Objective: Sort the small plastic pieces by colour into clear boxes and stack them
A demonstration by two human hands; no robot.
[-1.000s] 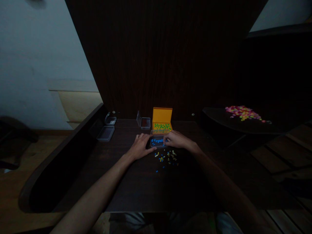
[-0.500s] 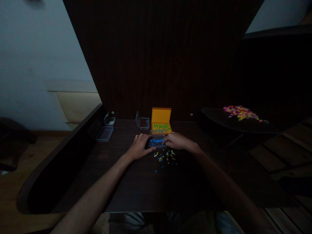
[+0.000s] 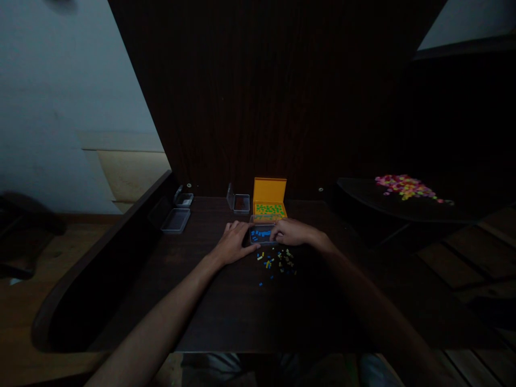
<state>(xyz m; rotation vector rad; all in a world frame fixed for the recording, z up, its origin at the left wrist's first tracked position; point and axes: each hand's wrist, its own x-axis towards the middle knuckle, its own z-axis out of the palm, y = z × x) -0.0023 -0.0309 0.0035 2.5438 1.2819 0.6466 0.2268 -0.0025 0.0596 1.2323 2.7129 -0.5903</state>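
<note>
blue bits [image 3: 261, 234], orange box [image 3: 269, 189], green bits [image 3: 269, 209], dk brown table [image 3: 242, 301], pink/yel pile [image 3: 405, 186]

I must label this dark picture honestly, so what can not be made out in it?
Head view only.
Right hand: fingertips at the clear box; whether they pinch a piece is too small, too dark.
Left hand: gripping that box or only touching it, unclear.
Loose pieces: shapes too small.
Small case behind: contents lost in darkness.
</note>
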